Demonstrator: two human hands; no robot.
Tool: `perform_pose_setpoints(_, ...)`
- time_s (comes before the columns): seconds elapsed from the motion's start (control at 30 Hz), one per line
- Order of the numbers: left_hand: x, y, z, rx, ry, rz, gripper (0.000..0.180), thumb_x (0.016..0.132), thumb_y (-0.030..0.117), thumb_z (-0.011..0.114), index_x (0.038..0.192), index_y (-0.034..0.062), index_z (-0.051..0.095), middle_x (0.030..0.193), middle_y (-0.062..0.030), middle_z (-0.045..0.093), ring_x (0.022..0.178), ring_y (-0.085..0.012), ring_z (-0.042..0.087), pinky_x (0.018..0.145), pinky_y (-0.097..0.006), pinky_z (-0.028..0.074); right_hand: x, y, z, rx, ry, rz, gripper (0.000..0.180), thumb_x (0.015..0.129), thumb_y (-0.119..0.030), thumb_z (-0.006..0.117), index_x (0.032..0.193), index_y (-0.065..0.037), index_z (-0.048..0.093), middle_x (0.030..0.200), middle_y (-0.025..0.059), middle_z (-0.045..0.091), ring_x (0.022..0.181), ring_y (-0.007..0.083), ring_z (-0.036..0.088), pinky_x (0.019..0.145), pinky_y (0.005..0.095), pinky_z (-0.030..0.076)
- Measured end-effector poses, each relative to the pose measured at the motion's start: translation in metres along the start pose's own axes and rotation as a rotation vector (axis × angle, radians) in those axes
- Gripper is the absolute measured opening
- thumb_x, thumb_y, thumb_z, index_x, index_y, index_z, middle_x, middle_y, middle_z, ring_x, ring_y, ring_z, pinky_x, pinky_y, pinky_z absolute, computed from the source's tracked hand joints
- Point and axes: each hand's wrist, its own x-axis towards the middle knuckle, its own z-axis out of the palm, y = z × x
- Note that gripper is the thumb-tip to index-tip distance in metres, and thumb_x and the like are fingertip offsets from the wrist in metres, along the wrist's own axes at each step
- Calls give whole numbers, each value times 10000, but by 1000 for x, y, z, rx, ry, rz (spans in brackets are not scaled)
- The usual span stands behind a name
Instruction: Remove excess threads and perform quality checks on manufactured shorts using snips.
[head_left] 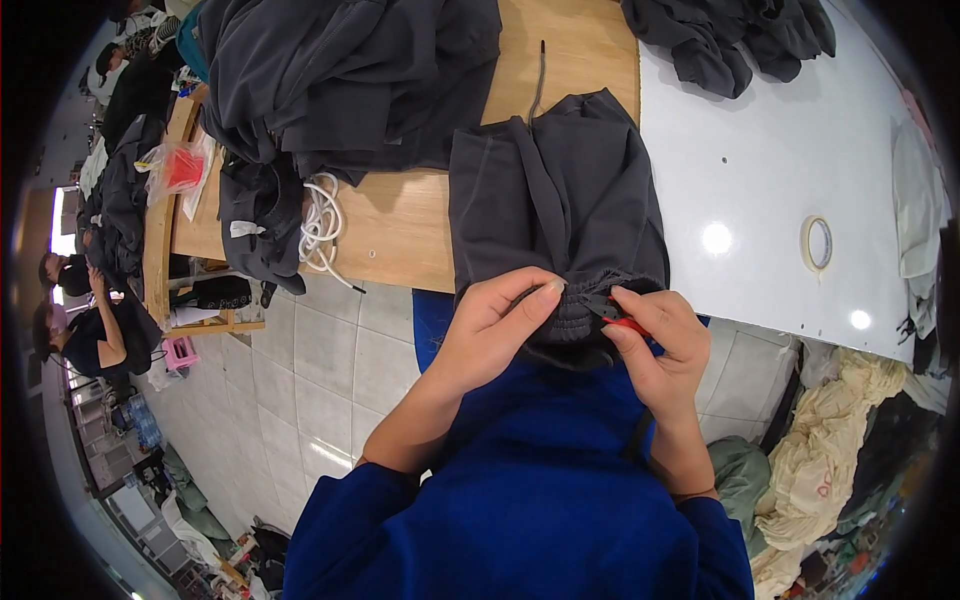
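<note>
Dark grey folded fabric garment with a gathered elastic hem (555, 210), lying over the near edge of the bench (400, 225), hem hanging toward the body. Left hand (495, 325) at 9 o'clock of the hem, fingers pinching the gathered edge. Right hand (655, 335) at 3 o'clock, clenched on a small red-handled tool (625, 322) pressed against the same hem. Thin dark drawstring (538, 80) trailing off at 12 o'clock across the pale wood. Heap of dark grey garments (340, 75) at 10 o'clock, coiled white cord (320, 220) just below it. Roll of pale tape (817, 243) at 3 o'clock on the white tabletop (780, 150). Crumpled cream cloth (830, 450) at 5 o'clock, down on the floor side.
</note>
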Motion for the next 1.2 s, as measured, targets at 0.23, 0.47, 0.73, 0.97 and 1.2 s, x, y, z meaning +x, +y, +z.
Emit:
perform_pose_setpoints(0.23, 0, 0, -2, 18, -43, 20, 222, 952, 160, 507, 1009, -33, 602, 891, -3, 610, 827, -39, 530, 746, -181, 430, 0, -2, 3, 17, 14, 6, 337, 646, -55, 766, 977, -53, 705, 749, 59, 641, 641, 171, 557, 589, 255, 421)
perform_pose_setpoints(0.47, 0, 1, 1, 32, -44, 40, 227, 954, 176, 509, 993, -23, 611, 850, 5, 607, 784, -32, 524, 714, -176, 431, 2, 0, 4, -32, 22, -38, 326, 639, -63, 769, 960, -58, 709, 735, 56, 643, 633, 170, 555, 577, 261, 415)
perform_pose_setpoints(0.73, 3, 0, 0, 64, -72, 32, 213, 948, 160, 516, 999, -22, 613, 853, 2, 611, 786, -36, 527, 710, -175, 426, -6, 3, 9, 504, 107, 260, 431, 718, -33, 727, 1128, 1, 602, 893, 56, 641, 730, 90, 562, 668, 214, 442)
perform_pose_setpoints(0.97, -2, 5, -3, 65, -206, 80, 182, 840, 58, 656, 1003, 6, 592, 863, 13, 604, 768, -30, 530, 679, -177, 430, 7, 5, 13, 317, -82, 155, 256, 743, 21, 691, 990, 31, 624, 770, 9, 605, 669, 32, 491, 635, 165, 400)
perform_pose_setpoints(1.2, 4, -1, -8, -344, -5, -33, 135, 838, 21, 638, 965, 34, 593, 895, -34, 630, 830, -70, 592, 761, -211, 476, 15, 16, -3, 342, 263, 373, 41, 870, -31, 609, 884, 4, 624, 669, -67, 488, 580, -8, 356, 533, 143, 276)
